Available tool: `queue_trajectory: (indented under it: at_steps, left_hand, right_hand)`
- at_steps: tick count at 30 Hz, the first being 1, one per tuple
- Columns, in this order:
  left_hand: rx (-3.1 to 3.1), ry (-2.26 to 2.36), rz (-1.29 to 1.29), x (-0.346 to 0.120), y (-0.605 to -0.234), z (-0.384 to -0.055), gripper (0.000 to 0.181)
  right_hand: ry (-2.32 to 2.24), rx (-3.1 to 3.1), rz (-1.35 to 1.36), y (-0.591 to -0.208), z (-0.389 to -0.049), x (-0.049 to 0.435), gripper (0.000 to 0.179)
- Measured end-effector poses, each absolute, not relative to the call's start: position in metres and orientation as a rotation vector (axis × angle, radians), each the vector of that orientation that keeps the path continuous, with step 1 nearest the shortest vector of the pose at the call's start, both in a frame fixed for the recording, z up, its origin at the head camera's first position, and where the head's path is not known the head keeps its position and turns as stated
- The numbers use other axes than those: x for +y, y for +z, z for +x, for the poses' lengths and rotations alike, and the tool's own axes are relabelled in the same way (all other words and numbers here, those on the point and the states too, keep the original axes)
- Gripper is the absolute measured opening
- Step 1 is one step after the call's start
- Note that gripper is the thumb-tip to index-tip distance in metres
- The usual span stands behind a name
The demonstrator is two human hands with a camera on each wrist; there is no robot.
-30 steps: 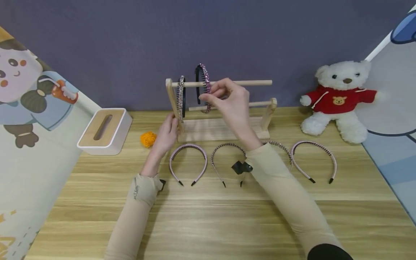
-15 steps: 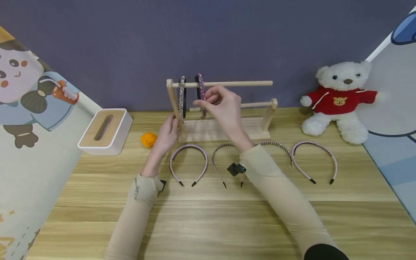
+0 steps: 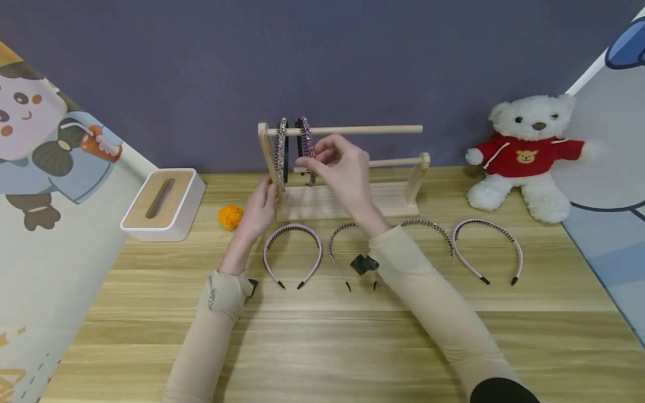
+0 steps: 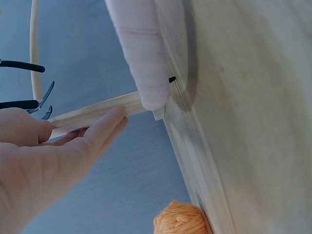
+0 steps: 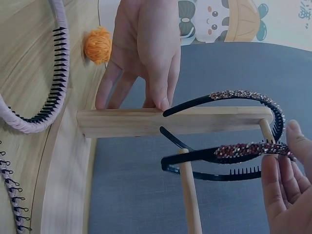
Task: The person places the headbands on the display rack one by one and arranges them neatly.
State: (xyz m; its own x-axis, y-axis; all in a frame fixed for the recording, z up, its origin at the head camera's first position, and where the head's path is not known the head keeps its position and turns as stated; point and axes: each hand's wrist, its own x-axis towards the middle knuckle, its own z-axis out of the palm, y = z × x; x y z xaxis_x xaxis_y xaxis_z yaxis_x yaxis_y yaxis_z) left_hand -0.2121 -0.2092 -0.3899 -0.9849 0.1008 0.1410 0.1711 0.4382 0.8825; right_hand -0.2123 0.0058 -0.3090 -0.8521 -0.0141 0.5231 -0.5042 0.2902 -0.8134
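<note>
My right hand [image 3: 347, 173] pinches a pink-sequined black headband [image 3: 305, 134] between thumb and fingers. This headband loops over the upper bar [image 3: 373, 130] of a wooden rack [image 3: 322, 201]. To its left, a silver-sequined headband [image 3: 281, 157] hangs on the same bar, close to the post. In the right wrist view the comb teeth inside the pinched headband [image 5: 234, 151] show. My left hand [image 3: 259, 207] touches the rack's left post [image 5: 122, 122], its fingers fairly straight along the outer side; some fingertips are hidden behind the post.
On the table lie a pink headband [image 3: 292, 227], a beaded headband [image 3: 332, 238] and others [image 3: 428, 224] [image 3: 486, 221], partly under the right arm. An orange yarn ball [image 3: 230, 217], a tissue box [image 3: 161, 207] and a teddy bear [image 3: 526, 157] stand around. A dark wall [image 3: 201, 84] is behind.
My right hand has moved the pink-sequined headband leftward along the upper bar and lower, closer to the silver one. My left hand stays at the post.
</note>
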Motion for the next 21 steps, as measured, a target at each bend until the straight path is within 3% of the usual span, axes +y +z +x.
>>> queue_trajectory:
  at_steps: [15,21]
  left_hand:
    - [-2.620,-1.619,-0.229,-0.209,-0.388,-0.210,0.043]
    - [-2.625,-1.605,-0.220,-0.209,-0.388,-0.211,0.041]
  right_hand:
    - [1.641,-2.090,0.536,-0.306,-0.203,0.023,0.038]
    - [1.658,-2.034,0.533,-0.303,-0.192,0.043,0.028]
